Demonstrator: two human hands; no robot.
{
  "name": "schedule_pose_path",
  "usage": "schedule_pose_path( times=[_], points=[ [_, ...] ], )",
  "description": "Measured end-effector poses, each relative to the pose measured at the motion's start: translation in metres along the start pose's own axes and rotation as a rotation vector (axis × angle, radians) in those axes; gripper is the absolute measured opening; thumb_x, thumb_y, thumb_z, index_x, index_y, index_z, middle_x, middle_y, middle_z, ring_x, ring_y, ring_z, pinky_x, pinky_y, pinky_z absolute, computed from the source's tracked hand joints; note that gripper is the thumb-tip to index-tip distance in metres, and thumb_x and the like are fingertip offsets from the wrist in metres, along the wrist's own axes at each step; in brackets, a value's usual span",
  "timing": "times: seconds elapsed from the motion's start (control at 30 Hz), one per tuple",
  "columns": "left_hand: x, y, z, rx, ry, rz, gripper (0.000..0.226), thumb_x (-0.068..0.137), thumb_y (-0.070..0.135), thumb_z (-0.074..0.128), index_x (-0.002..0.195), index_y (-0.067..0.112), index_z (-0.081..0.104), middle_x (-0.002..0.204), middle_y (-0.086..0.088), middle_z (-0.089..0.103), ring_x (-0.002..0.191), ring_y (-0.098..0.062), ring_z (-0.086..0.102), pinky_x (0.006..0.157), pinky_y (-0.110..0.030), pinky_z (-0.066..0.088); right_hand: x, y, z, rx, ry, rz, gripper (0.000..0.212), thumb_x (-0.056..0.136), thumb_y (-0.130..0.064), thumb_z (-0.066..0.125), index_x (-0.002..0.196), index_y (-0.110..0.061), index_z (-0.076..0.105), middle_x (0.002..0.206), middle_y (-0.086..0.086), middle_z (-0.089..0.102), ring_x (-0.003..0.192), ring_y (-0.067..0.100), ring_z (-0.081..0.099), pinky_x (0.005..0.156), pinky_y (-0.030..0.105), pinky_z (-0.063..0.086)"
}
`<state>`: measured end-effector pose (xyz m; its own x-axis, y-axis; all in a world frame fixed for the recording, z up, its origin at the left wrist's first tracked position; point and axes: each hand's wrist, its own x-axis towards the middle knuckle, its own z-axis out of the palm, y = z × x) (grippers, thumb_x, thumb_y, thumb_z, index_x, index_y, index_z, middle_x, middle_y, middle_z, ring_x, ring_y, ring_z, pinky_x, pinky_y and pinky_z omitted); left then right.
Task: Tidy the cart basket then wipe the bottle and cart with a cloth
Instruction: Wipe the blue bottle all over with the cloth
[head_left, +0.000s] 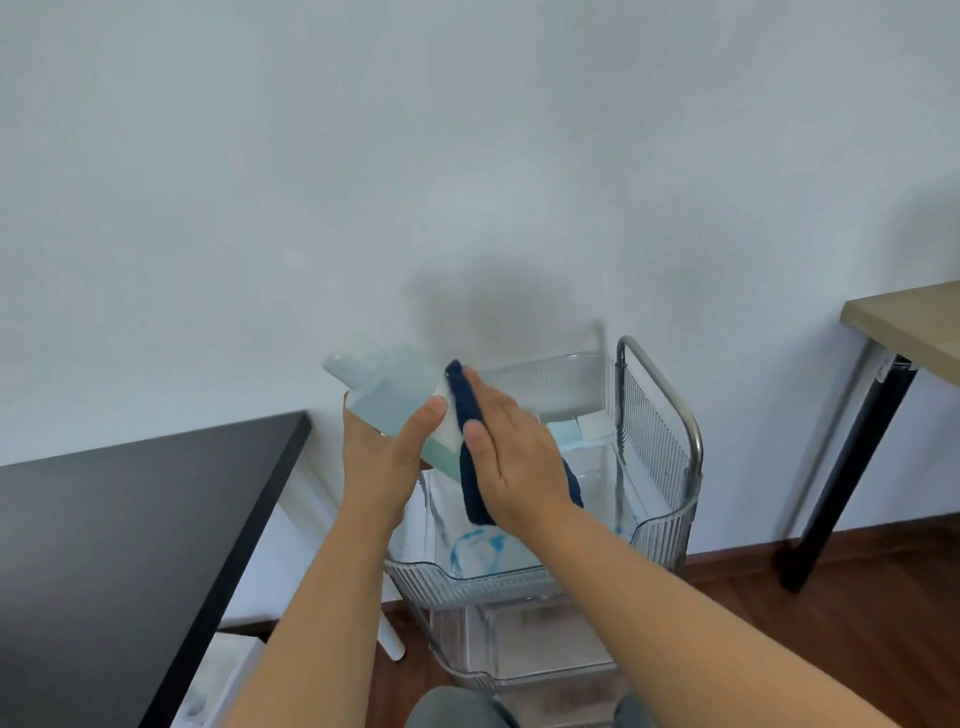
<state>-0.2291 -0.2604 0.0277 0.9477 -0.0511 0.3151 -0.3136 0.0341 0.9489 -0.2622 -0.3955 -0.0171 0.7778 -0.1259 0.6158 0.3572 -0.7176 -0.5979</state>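
Note:
My left hand (387, 457) grips a pale blue bottle (395, 395) with a white cap, tilted up to the left above the cart. A dark blue cloth (470, 410) lies against the bottle's right side, and my right hand (511, 457) presses it there with flat fingers and the thumb over the cloth's edge. The cloth's lower end hangs below my palm. Beneath both hands stands the clear ribbed cart basket (665, 530) with a metal handle (670, 395). Small pale boxes (576, 428) sit at the basket's back.
A black tabletop (130, 545) fills the lower left. A tan table (914, 322) with a black leg (841, 478) stands at the right. The white wall is right behind the cart. A lower clear cart tier (530, 644) sits above the wooden floor.

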Motion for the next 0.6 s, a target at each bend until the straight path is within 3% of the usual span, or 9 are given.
schedule_pose_path(
  times=[0.1,0.17,0.27,0.37,0.43,0.5,0.6],
  points=[
    [0.004,0.004,-0.003,-0.071,-0.066,-0.012,0.081,0.062,0.03,0.085,0.13,0.004,0.05,0.115,-0.018,0.067,0.101,-0.032,0.069,0.066,-0.044,0.06,0.017,0.002,-0.012,0.25,-0.086,0.142,0.045,0.101,-0.048,0.023,0.143,-0.043,0.038,0.128,-0.009,0.062,0.113,0.014,0.058,0.095,0.035,0.046],
    [0.006,0.01,-0.003,-0.064,-0.131,-0.009,0.08,0.059,0.026,0.086,0.128,0.004,0.053,0.11,-0.015,0.07,0.098,-0.028,0.071,0.064,-0.038,0.058,0.019,0.01,-0.015,0.413,-0.124,0.268,0.04,0.099,-0.051,0.027,0.129,-0.045,0.053,0.116,-0.011,0.067,0.107,0.013,0.061,0.094,0.037,0.048],
    [0.006,0.013,-0.002,-0.049,-0.191,-0.013,0.079,0.054,0.025,0.088,0.124,0.006,0.058,0.112,-0.015,0.071,0.101,-0.031,0.071,0.066,-0.039,0.058,0.014,0.026,-0.013,0.624,-0.096,0.52,0.041,0.09,-0.055,0.036,0.103,-0.033,0.068,0.103,-0.002,0.072,0.101,0.02,0.065,0.094,0.046,0.05],
    [0.006,0.014,-0.001,-0.092,-0.188,-0.003,0.079,0.055,0.024,0.087,0.125,0.004,0.056,0.114,-0.018,0.069,0.104,-0.035,0.069,0.07,-0.048,0.06,-0.001,0.04,-0.007,0.873,-0.002,0.891,0.05,0.084,-0.054,0.046,0.104,-0.014,0.069,0.105,0.011,0.072,0.102,0.032,0.066,0.088,0.044,0.051],
    [0.009,0.015,-0.003,-0.132,-0.201,0.014,0.07,0.058,0.023,0.085,0.121,0.006,0.06,0.109,-0.015,0.07,0.101,-0.034,0.069,0.075,-0.056,0.056,-0.01,0.045,-0.006,1.096,0.053,1.09,0.053,0.08,-0.056,0.057,0.11,-0.014,0.07,0.108,0.013,0.072,0.101,0.033,0.066,0.087,0.042,0.052],
    [0.014,0.015,-0.005,-0.161,-0.24,0.022,0.061,0.061,0.023,0.083,0.117,0.011,0.063,0.104,-0.008,0.072,0.099,-0.029,0.07,0.077,-0.055,0.056,-0.013,0.048,-0.008,1.274,0.09,1.158,0.054,0.075,-0.058,0.062,0.106,-0.015,0.074,0.104,0.012,0.072,0.099,0.033,0.064,0.092,0.046,0.046],
    [0.018,0.012,-0.007,-0.234,-0.341,0.005,0.062,0.056,0.028,0.093,0.113,0.019,0.07,0.104,-0.002,0.074,0.1,-0.023,0.071,0.075,-0.042,0.06,-0.012,0.049,-0.015,1.509,0.09,1.161,0.05,0.083,-0.055,0.055,0.081,-0.012,0.08,0.089,0.015,0.07,0.087,0.035,0.063,0.097,0.051,0.04]
  ],
)
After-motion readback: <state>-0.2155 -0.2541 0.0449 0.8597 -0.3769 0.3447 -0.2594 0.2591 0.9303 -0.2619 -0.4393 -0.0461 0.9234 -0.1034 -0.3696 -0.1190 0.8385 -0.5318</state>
